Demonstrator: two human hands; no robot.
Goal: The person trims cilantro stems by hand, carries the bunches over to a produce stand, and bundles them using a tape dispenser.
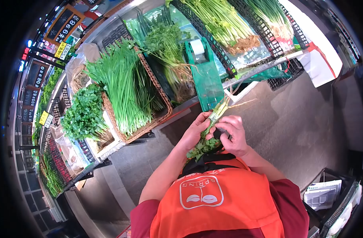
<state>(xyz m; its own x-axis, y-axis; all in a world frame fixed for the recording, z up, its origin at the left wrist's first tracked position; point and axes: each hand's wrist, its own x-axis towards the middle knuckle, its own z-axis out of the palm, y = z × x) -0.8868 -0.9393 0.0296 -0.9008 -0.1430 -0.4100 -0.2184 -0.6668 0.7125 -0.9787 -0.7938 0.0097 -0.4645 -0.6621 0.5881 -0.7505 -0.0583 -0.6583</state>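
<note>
A small bunch of coriander (218, 112) is held in front of my apron, its pale roots pointing away and its leaves hanging toward me. My left hand (196, 131) is closed around the stems from the left side. On the other side, my right hand (234, 134) has its fingers curled in against the same stems; its fingertips are partly hidden. Just beyond the roots stands a green tape dispenser (207, 77) with a white roll, fixed at the edge of the vegetable stand.
A wicker basket (157, 81) of garlic chives (126, 87) sits left, beside more leafy coriander (84, 113). Rooted greens (175, 67), celery (217, 23) and spring onions (270, 18) fill the stand. A black crate (328, 210) holding white trays is at lower right.
</note>
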